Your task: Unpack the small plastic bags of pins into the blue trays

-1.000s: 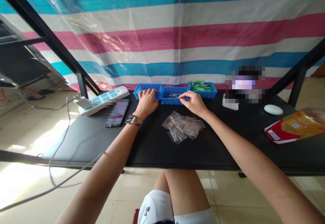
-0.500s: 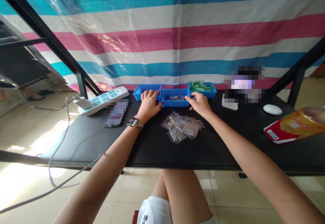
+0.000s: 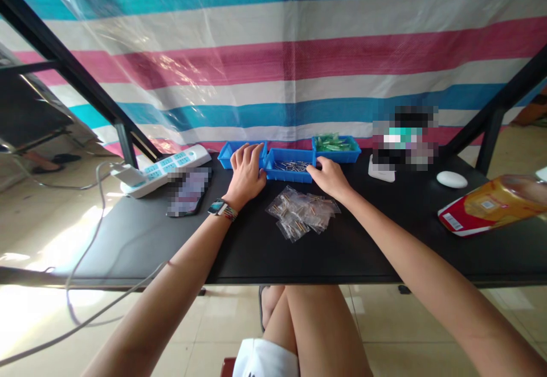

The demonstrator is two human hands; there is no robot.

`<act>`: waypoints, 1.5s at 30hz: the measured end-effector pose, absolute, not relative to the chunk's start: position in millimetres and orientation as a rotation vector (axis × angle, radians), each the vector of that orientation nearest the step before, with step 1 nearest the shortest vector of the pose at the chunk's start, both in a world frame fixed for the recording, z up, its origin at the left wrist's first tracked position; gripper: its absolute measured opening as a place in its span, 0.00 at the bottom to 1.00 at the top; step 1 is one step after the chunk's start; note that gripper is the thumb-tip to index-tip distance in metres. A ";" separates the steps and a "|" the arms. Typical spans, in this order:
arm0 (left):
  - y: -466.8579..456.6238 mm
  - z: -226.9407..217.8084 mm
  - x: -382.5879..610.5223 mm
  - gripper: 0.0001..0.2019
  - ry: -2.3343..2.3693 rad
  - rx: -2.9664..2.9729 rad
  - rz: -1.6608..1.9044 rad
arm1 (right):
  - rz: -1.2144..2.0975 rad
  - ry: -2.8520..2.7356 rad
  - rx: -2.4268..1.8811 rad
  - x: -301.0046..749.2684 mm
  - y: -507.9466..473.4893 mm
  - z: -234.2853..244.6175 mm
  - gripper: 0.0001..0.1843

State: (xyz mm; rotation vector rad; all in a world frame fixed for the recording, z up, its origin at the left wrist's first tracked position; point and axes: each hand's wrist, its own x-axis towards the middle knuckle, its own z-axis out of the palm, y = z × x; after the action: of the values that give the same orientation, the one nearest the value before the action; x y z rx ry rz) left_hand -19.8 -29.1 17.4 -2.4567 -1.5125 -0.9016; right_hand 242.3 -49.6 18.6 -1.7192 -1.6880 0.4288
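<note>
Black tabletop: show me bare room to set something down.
Bare: between the clear plastic packets and the front edge; between the right forearm and red-and-amber bottle. Crowded: the back middle, with three blue rectangular trays, left hand and right hand.

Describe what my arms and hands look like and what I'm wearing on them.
Both forearms are bare, with no sleeves in view. Your left hand and right hand are ungloved. On the left wrist is a smartwatch with a dark, rectangular face, beside a multicoloured patterned band. The right wrist has nothing on it.
</note>
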 end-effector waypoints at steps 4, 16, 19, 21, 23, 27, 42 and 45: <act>-31.2 19.4 -19.2 0.37 -1.456 -2.470 -0.950 | 0.616 -1.541 -1.551 245.5 -45.3 12.8 0.09; -36.5 26.5 -19.0 0.34 -1.477 -2.410 -1.108 | 1.481 -0.866 -1.038 243.4 -50.3 32.8 0.29; -34.9 29.6 -17.8 0.29 -1.573 -2.380 -1.214 | 1.561 -0.952 -0.917 245.7 -54.4 37.9 0.33; -33.3 30.8 -17.6 0.26 -1.606 -2.351 -1.318 | 1.643 -1.066 -0.852 246.3 -57.5 41.0 0.30; -31.0 30.0 -17.5 0.21 -1.576 -2.338 -1.457 | 1.699 -1.125 -0.832 247.1 -59.8 43.9 0.27; -25.1 21.3 -13.0 0.18 -1.536 -2.367 -1.772 | 1.674 -1.154 -0.836 257.4 -59.2 47.6 0.28; -73.5 35.3 16.5 0.16 -0.980 -3.101 -1.259 | 1.489 -1.255 -0.948 325.6 -46.9 42.5 0.36; -81.7 35.7 25.3 0.32 -0.644 -3.320 -0.849 | 1.485 -1.268 -0.968 328.7 -45.3 39.8 0.38</act>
State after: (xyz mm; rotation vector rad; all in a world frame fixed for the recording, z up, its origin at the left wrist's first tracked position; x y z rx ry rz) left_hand 25.3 -81.7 35.7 -3.3200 -0.6445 -0.8492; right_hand 328.7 -45.3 39.8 -0.9685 -1.2684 1.4847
